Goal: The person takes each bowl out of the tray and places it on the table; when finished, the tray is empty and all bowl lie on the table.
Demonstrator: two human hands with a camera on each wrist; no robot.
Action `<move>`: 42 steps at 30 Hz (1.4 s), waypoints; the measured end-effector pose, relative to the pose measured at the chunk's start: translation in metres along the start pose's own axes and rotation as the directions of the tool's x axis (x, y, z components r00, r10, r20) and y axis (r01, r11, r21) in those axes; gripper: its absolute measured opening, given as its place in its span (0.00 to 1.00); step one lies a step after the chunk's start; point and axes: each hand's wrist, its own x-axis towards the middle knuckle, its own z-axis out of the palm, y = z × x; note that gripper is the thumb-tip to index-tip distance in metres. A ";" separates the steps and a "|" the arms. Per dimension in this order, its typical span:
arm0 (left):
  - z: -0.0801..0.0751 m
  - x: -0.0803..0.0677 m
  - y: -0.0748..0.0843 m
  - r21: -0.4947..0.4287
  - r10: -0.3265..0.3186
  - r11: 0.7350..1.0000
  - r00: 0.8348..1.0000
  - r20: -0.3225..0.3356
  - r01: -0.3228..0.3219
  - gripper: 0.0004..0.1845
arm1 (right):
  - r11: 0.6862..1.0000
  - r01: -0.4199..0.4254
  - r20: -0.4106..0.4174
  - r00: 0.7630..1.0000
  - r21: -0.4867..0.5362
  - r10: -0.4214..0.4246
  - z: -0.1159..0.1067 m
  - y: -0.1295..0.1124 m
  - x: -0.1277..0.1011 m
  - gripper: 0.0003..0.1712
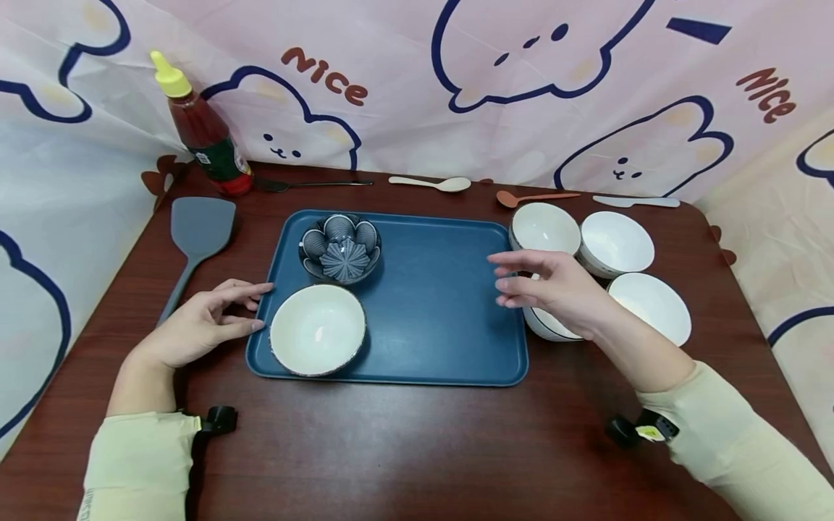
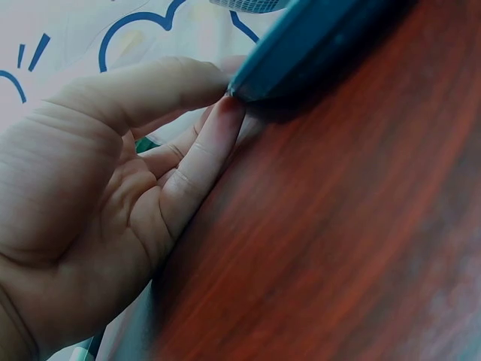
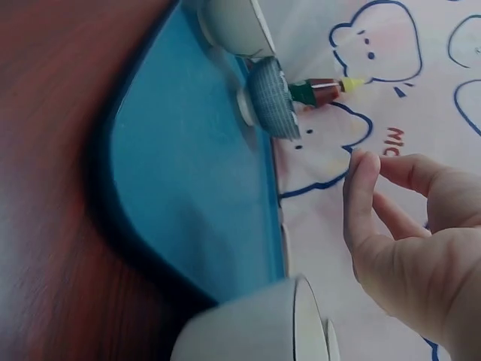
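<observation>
From the head view, we see a blue tray (image 1: 449, 311) flat on the wood-grained table (image 1: 417, 449), its left half carrying a flower-patterned bowl (image 1: 342, 250) at the far corner and a round bowl (image 1: 318, 329) just in front. The left grip (image 1: 198, 322) has its thumb and fingers apart, fairly straight, tips touching the tray's left rim; the right grip (image 1: 554, 289) holds nothing, its digits loosely apart in front of four white bowls (image 1: 617, 242) clustered at the tray's right end. We judge the tray to be light, stiff plastic, smooth enough for glazed feet to slide on; with the bowls' weight all at the left, it would probably want holding at both short rims and keeping level. The bowls look like glazed ceramic: hard, moderately heavy, slick and breakable, best taken by the rim with thumb and fingers on opposite walls. In the left wrist view, we find the tray's raised lip meeting the thumb and a fingertip, a thin, rounded edge that gives little to hold; the wood below has a reddish, streaked grain. In the right wrist view, the flower-patterned bowl shows fine blue texture outside and a pale foot that could offer a low purchase, while a white bowl in the foreground has smooth, flaring walls and a dark line around its rim. Here the right grip's fingertips bunch near the thumb with nothing between them.
</observation>
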 end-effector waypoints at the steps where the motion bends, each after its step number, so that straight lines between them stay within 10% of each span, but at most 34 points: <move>1: 0.000 0.000 0.000 0.003 -0.003 1.000 1.000 -0.001 0.003 0.28 | 1.000 -0.003 0.005 1.000 -0.001 0.003 0.003 -0.002 0.005 0.30; 19: 0.000 0.002 0.003 0.015 -0.049 0.999 0.999 0.003 0.049 0.28 | 0.999 0.025 0.077 0.997 -0.045 -0.021 0.051 -0.014 0.093 0.28; 42: 0.001 0.000 0.002 0.012 -0.015 1.000 1.000 -0.002 0.015 0.28 | 0.952 -0.123 0.224 0.973 0.279 0.060 0.108 0.000 0.146 0.35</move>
